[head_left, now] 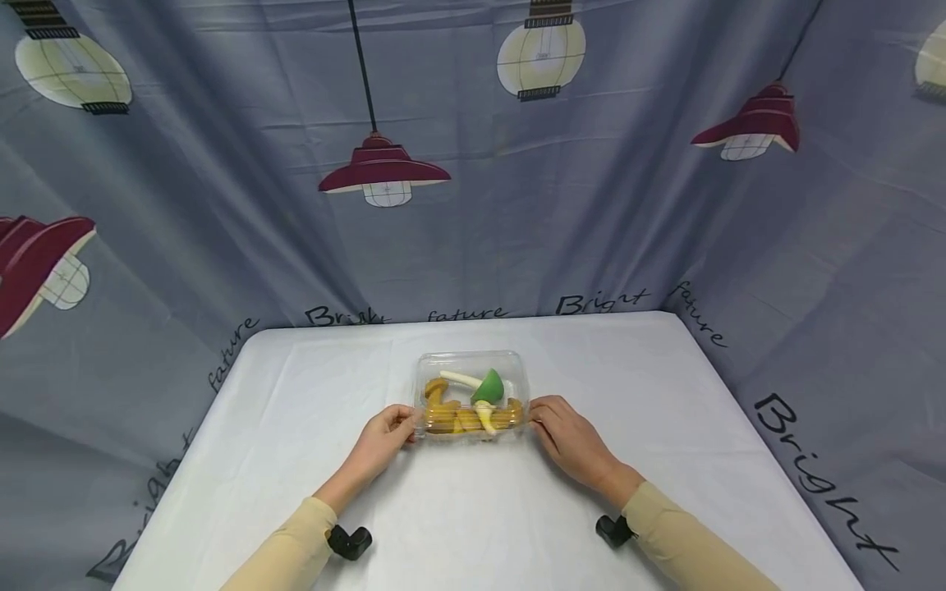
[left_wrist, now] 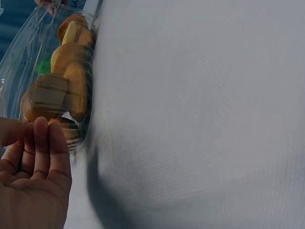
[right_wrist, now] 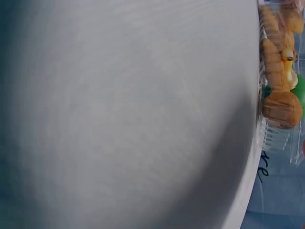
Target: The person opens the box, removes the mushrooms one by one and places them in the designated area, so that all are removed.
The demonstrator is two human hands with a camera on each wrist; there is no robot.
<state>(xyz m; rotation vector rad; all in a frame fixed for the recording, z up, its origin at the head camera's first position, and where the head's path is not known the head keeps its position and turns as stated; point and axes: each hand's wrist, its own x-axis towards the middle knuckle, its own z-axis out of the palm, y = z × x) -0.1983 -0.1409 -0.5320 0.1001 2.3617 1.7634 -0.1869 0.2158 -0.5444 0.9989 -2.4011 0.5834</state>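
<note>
A clear plastic box (head_left: 470,356) with toy mushrooms inside sits on the table in the head view. Among them are a green-capped mushroom (head_left: 489,387) with a white stem, a small pale yellow mushroom (head_left: 484,414) and several brown ones (head_left: 436,392). My left hand (head_left: 390,431) pinches the box's left edge between thumb and fingertips. At the opposite edge, my right hand (head_left: 569,435) grips the right side with curled fingers. The left wrist view shows the left fingertips (left_wrist: 42,125) right at the plastic, beside a brown mushroom (left_wrist: 47,95).
The white tablecloth (head_left: 473,517) spreads around the box on all sides. Behind the table hangs a grey-blue curtain (head_left: 473,246) printed with lamps and lettering. Black wrist cameras stick out inward from the left cuff (head_left: 349,542) and the right cuff (head_left: 615,531).
</note>
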